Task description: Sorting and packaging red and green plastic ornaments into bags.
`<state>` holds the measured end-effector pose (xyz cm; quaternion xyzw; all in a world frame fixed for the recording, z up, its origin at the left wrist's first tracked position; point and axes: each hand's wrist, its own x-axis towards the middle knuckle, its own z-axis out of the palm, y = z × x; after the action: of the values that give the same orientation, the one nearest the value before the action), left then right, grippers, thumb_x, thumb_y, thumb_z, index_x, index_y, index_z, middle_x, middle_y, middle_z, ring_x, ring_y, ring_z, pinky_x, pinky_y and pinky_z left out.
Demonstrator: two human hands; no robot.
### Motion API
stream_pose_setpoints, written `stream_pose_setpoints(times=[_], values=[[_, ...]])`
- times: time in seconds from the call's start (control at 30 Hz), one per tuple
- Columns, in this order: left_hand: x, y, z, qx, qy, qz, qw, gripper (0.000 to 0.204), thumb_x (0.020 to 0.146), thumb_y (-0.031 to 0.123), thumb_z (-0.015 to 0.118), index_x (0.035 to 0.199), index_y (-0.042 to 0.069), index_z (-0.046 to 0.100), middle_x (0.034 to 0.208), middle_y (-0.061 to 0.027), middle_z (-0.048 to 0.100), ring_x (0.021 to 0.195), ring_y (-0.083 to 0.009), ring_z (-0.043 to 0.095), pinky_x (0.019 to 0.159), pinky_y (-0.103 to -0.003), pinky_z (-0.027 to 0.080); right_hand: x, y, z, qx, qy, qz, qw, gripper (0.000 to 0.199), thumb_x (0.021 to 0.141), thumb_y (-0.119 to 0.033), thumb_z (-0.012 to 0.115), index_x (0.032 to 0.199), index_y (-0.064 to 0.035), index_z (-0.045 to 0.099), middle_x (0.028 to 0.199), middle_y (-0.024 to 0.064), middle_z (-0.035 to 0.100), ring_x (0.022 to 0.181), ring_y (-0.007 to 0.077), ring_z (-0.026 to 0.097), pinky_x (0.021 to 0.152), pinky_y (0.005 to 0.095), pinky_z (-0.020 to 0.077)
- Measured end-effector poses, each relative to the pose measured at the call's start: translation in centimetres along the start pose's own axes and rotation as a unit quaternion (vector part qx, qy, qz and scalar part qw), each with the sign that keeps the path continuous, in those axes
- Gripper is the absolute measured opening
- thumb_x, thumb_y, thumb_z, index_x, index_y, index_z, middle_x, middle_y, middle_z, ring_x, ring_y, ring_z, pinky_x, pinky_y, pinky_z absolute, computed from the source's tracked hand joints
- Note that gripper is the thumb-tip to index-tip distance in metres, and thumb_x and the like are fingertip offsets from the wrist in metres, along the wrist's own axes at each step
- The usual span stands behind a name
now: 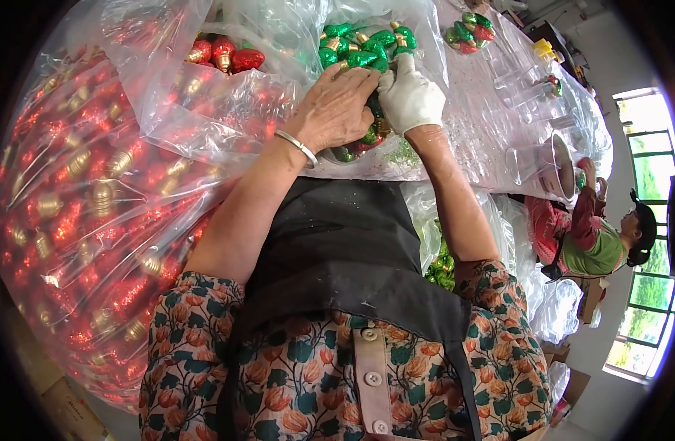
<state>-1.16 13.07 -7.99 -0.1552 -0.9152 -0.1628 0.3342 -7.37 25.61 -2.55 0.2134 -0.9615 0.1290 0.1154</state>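
Note:
My bare left hand (336,104), with a silver bangle at the wrist, has its fingers bent together at the near edge of a pile of green glitter light-bulb ornaments (363,50). Beside it is my right hand (414,97) in a white glove, its index finger stretched against the green ornaments and the other fingers curled. The two hands nearly meet, and whatever lies between their fingertips is hidden. Just below them, partly covered, is a clear round tub (343,156) holding red and green ornaments (368,138).
A huge clear bag of red ornaments (95,213) fills the left; loose red ones (223,55) show at its opening. To the right are a filled tub (469,33), clear plastic tubs (550,165) and a co-worker (598,235). Green ornaments (442,264) lie bagged below the table edge.

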Motion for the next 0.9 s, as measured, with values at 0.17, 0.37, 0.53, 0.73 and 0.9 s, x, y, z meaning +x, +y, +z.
stream_pose_setpoints(times=[0.17,0.37,0.53,0.73,0.9], values=[[-0.5,-0.2,-0.8,0.003,-0.072,-0.014,0.997,0.048,0.083,0.019,0.048,0.129,0.003,0.048,0.129,-0.0164,0.053,0.123,-0.0264,0.048,0.108,-0.044,0.028,-1.8,-0.3,-0.1,-0.048,0.018,-0.027,0.998,0.024,0.087,-0.029,0.051,0.096,-0.0086,0.059,0.104,0.0184,0.062,0.099,0.0345,0.059,0.080,0.0473,0.0465],[-0.1,0.6,-1.2,0.029,-0.088,-0.019,0.995,0.042,0.088,0.024,0.051,0.126,0.006,0.052,0.128,-0.0141,0.053,0.123,-0.0251,0.047,0.107,-0.045,0.029,-2.5,2.0,0.7,0.022,0.070,-0.064,0.995,0.026,0.086,-0.031,0.055,0.097,-0.0109,0.067,0.120,0.0147,0.056,0.116,0.0323,0.048,0.091,0.0485,0.0392],[0.9,0.5,-0.3,-0.001,-0.131,0.008,0.991,0.040,0.090,0.026,0.050,0.126,0.008,0.053,0.127,-0.0130,0.053,0.124,-0.0260,0.046,0.106,-0.045,0.029,-2.7,4.1,1.6,-0.002,0.101,-0.109,0.989,0.030,0.087,-0.034,0.055,0.102,-0.0114,0.066,0.123,0.0147,0.054,0.120,0.0323,0.044,0.095,0.0517,0.0349],[-0.5,-0.4,-1.3,-0.015,-0.069,-0.011,0.997,0.037,0.087,0.024,0.052,0.121,0.009,0.055,0.119,-0.0122,0.055,0.118,-0.0249,0.049,0.104,-0.044,0.030,-7.8,0.0,-4.2,0.039,0.062,-0.161,0.984,0.024,0.084,-0.028,0.062,0.094,-0.0065,0.064,0.104,0.0139,0.060,0.105,0.0341,0.054,0.083,0.0437,0.0440],[0.5,0.8,-1.3,-0.045,-0.089,0.015,0.995,0.034,0.092,0.023,0.050,0.121,0.007,0.056,0.123,-0.0131,0.054,0.120,-0.0260,0.048,0.104,-0.045,0.030,-8.5,3.0,-1.9,0.020,-0.029,-0.237,0.971,0.021,0.076,-0.026,0.068,0.082,-0.0077,0.059,0.087,0.0107,0.056,0.089,0.0313,0.055,0.072,0.0446,0.0456]])
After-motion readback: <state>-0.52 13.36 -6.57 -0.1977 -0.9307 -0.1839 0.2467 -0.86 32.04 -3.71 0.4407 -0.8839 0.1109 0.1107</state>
